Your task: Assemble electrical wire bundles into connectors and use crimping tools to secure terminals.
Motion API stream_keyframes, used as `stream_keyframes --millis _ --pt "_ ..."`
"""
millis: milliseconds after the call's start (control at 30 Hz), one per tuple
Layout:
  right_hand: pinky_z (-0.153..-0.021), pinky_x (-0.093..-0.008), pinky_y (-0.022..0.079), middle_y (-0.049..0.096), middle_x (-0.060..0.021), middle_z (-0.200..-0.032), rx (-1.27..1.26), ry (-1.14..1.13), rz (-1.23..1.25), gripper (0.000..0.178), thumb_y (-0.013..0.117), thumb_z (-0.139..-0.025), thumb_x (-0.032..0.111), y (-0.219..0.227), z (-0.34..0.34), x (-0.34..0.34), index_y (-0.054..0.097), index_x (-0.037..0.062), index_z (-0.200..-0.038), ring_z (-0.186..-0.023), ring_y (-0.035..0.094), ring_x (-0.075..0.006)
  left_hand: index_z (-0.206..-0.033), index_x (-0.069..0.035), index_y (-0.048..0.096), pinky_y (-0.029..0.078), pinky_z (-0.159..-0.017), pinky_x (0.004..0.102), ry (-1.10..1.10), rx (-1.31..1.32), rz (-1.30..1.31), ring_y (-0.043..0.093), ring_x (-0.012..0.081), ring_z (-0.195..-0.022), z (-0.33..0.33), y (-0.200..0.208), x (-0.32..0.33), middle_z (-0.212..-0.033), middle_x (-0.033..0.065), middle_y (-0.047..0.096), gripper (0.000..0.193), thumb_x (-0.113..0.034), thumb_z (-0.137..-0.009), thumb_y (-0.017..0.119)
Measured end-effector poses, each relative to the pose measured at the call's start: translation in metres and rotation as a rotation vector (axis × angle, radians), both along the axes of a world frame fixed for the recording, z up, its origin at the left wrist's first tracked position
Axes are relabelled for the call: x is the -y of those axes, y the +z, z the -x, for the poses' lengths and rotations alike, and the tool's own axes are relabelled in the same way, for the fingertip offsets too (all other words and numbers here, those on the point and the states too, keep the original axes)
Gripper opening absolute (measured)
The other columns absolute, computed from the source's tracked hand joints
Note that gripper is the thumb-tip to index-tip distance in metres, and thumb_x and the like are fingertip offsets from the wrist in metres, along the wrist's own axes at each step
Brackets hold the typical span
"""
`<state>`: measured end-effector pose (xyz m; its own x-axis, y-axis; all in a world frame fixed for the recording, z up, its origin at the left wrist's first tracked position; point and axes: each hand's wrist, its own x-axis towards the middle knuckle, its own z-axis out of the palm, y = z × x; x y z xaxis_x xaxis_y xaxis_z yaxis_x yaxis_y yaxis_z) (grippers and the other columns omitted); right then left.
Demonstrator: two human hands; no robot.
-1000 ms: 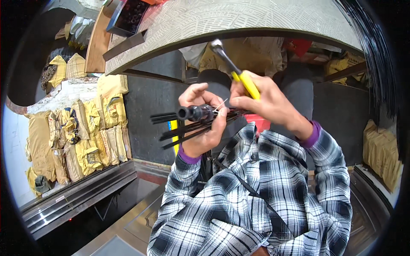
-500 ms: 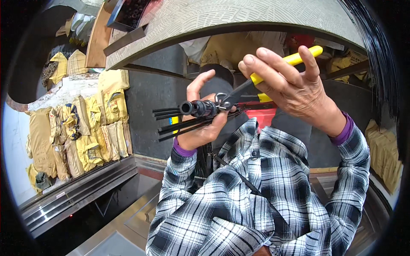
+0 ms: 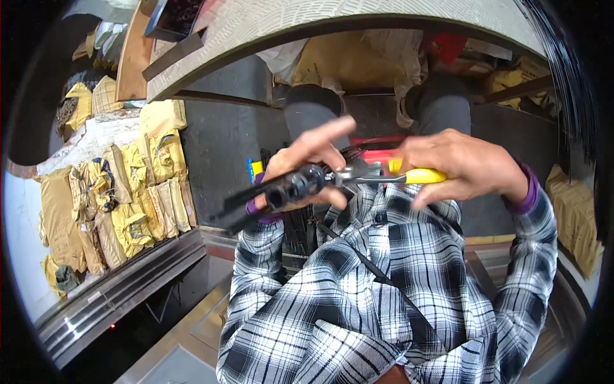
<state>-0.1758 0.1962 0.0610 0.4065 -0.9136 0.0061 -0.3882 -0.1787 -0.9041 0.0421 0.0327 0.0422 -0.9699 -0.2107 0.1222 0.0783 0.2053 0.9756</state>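
Observation:
My left hand (image 3: 304,157) is closed around a bundle of thin black rods with a black ringed tubular hub (image 3: 295,187), which looks like part of an umbrella frame. The rods stick out to the left and are smeared by motion. In my right hand (image 3: 470,166) is a pair of pliers with yellow handles (image 3: 424,176). Its metal jaws (image 3: 361,171) point left and meet the hub's right end, beside the left fingers. Whether the jaws grip a part there is too blurred to tell.
A worktable with a patterned grey top (image 3: 358,14) curves across the far side, with a dark box (image 3: 174,18) at its left. Yellow and tan sacks (image 3: 121,198) cover the left side. Long black strands (image 3: 569,83) hang at the far right. Something red (image 3: 377,155) lies beyond the hands.
My right hand has turned and come down, and its raised fingers have wrapped round the pliers. The pliers now lie nearly level. The hub and rods have tilted and shifted slightly lower.

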Motion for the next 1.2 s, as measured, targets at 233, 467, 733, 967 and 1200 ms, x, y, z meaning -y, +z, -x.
stream_keyframes --millis 233,467,733,967,1200 --pt "-0.073 -0.0368 0.048 0.048 -0.0156 -0.106 0.04 -0.173 0.102 0.074 0.075 -0.067 0.015 -0.005 -0.013 -0.009 0.034 0.0054 -0.127 -0.086 0.056 -0.0316 -0.099 0.004 0.055 0.047 -0.07 0.0308 0.055 -0.166 0.044 0.059 0.0218 -0.077 0.004 -0.007 -0.014 -0.087 0.0146 0.059 0.064 -0.047 -0.064 0.071" --pt "-0.048 -0.028 0.048 0.058 -0.0142 -0.091 0.686 0.056 -0.555 0.042 0.046 -0.089 0.016 -0.002 -0.008 -0.025 0.034 0.0014 -0.125 -0.06 0.06 -0.0173 -0.111 0.005 0.05 0.042 -0.057 0.0289 -0.045 -0.16 -0.095 0.053 0.0172 -0.062 0.003 -0.009 -0.011 -0.072 0.0087 0.055 0.07 -0.042 -0.064 0.072" --pt "-0.07 -0.035 0.047 0.051 -0.0121 -0.101 -0.514 -0.299 0.34 0.045 0.064 -0.071 0.027 0.004 -0.014 -0.023 0.051 0.0092 -0.11 -0.086 0.057 -0.0245 -0.098 0.003 0.055 0.044 -0.069 0.0304 0.236 -0.131 -0.054 0.055 0.0177 -0.075 0.008 -0.014 -0.021 -0.084 0.0104 0.056 0.068 -0.055 -0.064 0.066" --pt "-0.086 -0.0413 0.04 0.049 -0.0142 -0.108 -0.843 -0.483 0.621 0.023 0.057 -0.069 0.009 0.005 -0.013 -0.006 0.055 0.0012 -0.09 -0.096 0.051 -0.0256 -0.103 0.0 0.055 0.042 -0.075 0.025 0.364 -0.136 -0.043 0.053 0.0127 -0.083 0.011 -0.016 -0.027 -0.097 0.0058 0.055 0.066 -0.051 -0.063 0.068" --pt "-0.066 -0.0331 0.041 0.051 -0.0111 -0.1 -0.799 -0.502 0.586 0.026 0.058 -0.066 0.007 -0.009 -0.018 0.004 0.057 0.0032 -0.091 -0.08 0.052 -0.0226 -0.105 0.0 0.047 0.048 -0.059 0.0208 0.531 -0.099 -0.159 0.054 0.0102 -0.07 0.011 -0.021 -0.021 -0.09 0.0055 0.052 0.076 -0.06 -0.063 0.066"
